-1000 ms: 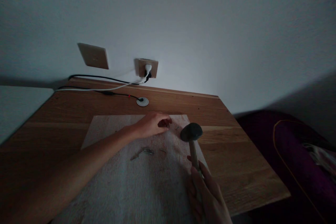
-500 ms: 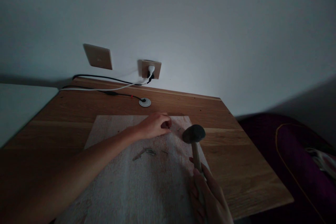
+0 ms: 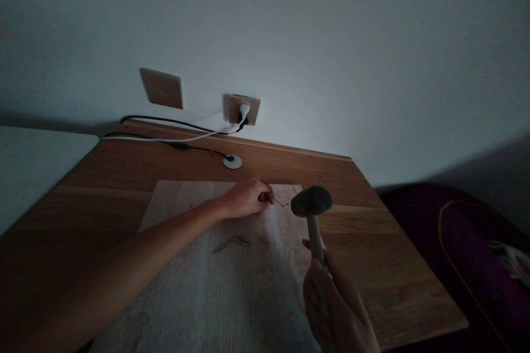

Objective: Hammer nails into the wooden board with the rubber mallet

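Observation:
My right hand (image 3: 335,303) is wrapped round the pale handle of a mallet (image 3: 311,202) with a dark head, raised over the right side of a pale wooden board (image 3: 232,298). Near the board's far edge my left hand (image 3: 250,198) is closed in a pinch, fingertips low over the surface. A tiny bright tip shows at them, seemingly a nail (image 3: 272,204), mostly hidden by the fingers. Just right of it, another small nail (image 3: 286,205) shows at the board. Several loose nails (image 3: 238,240) lie nearer me, with one thin nail (image 3: 263,240) beside them.
Under the board is a brown wooden table (image 3: 393,265), against a pale wall (image 3: 314,55). Black and white cables (image 3: 178,139) run along its back to a wall socket (image 3: 244,109) and a round cable grommet (image 3: 232,161). Dark purple fabric (image 3: 476,242) lies past the right edge.
The mallet is slightly higher and further right in view, its head tilted differently. My left hand keeps its pinch at the same spot on the board. The whole view has shifted slightly.

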Demonstrator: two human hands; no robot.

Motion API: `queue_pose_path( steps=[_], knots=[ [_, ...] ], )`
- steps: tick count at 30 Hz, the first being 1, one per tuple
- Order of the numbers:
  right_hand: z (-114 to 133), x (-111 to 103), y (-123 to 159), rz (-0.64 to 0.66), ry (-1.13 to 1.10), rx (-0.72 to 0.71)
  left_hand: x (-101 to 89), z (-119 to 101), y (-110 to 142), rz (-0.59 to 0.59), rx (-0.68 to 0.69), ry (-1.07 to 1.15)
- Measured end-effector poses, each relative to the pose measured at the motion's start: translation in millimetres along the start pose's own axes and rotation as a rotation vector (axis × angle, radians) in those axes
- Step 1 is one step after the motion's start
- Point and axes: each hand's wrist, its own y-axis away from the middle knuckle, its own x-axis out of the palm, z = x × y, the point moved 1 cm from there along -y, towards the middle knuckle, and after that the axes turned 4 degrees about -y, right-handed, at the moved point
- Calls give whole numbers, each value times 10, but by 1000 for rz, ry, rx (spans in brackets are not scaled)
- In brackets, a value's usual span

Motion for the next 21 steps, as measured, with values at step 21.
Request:
queue_pose_path(
  steps=[21],
  knots=[
    [-81, 328, -2, 54, 125, -22, -1, 15, -3, 16, 25, -27]
  ],
)
